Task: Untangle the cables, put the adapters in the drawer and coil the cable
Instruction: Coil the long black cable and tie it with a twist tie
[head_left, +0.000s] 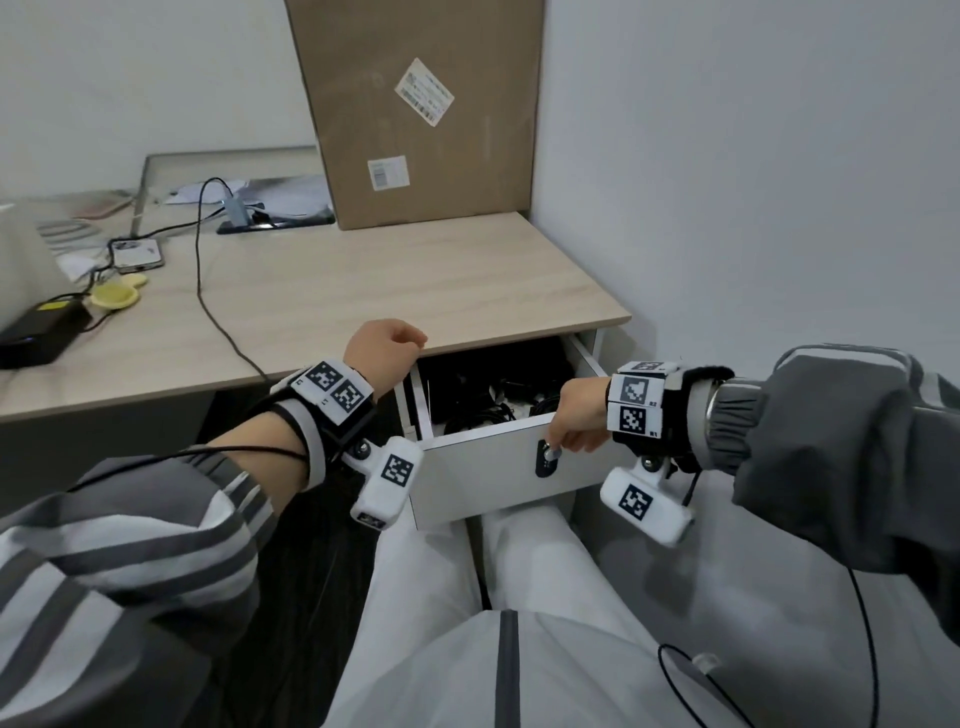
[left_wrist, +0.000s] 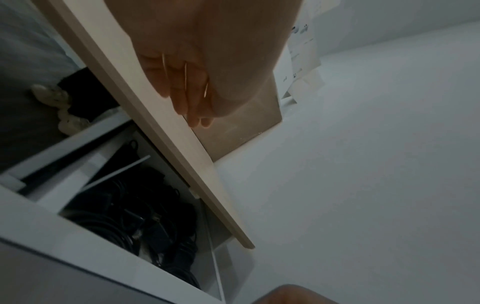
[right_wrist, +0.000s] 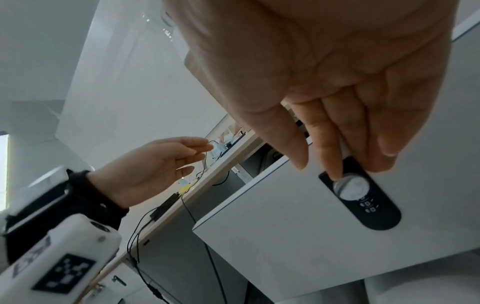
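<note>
Far left on the desk (head_left: 322, 291) there's a black power brick (head_left: 41, 332) and a phone (head_left: 136, 254), with a thin black cable (head_left: 208, 291) trailing toward the near edge. The left hand (right_wrist: 155, 164) hovers at the desk edge, fingers relaxed and spread, holding nothing. Right of it the white drawer (head_left: 483, 467) sits pulled open, stuffed with black cables and adapters (left_wrist: 145, 222). The right hand (head_left: 576, 415) pinches the round silver knob (right_wrist: 350, 187) on the drawer front. The cardboard box (head_left: 421, 104) at the back has labels, too blurry to read.
</note>
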